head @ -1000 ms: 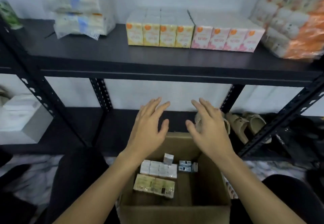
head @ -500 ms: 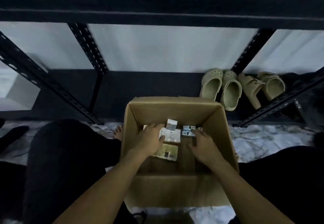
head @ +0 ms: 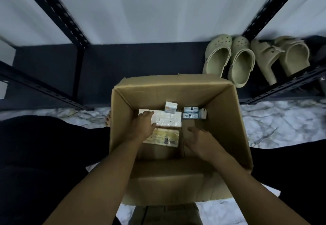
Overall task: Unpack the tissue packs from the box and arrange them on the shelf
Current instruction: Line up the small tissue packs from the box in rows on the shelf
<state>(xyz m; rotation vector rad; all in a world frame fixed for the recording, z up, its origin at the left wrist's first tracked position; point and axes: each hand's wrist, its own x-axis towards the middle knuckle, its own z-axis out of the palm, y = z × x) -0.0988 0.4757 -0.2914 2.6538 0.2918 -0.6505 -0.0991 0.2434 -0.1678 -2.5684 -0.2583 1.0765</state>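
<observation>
An open cardboard box stands on the floor between my knees. On its floor lie a row of white tissue packs, a yellow pack in front of them, a small upright pack behind, and blue packs at the right. My left hand is down in the box, fingers curled over the left end of the white row, thumb on top. My right hand hovers over the bare box floor, loosely curled, holding nothing. The lower shelf board lies just behind the box.
Beige clogs and beige slides sit on the right of the lower shelf. Black perforated uprights rise at left and right. My legs in black flank the box on the marble floor.
My view has dropped from the upper shelf to the box. Both hands went down into it; the left settled on the white packs, the right drew back from the blue packs.
</observation>
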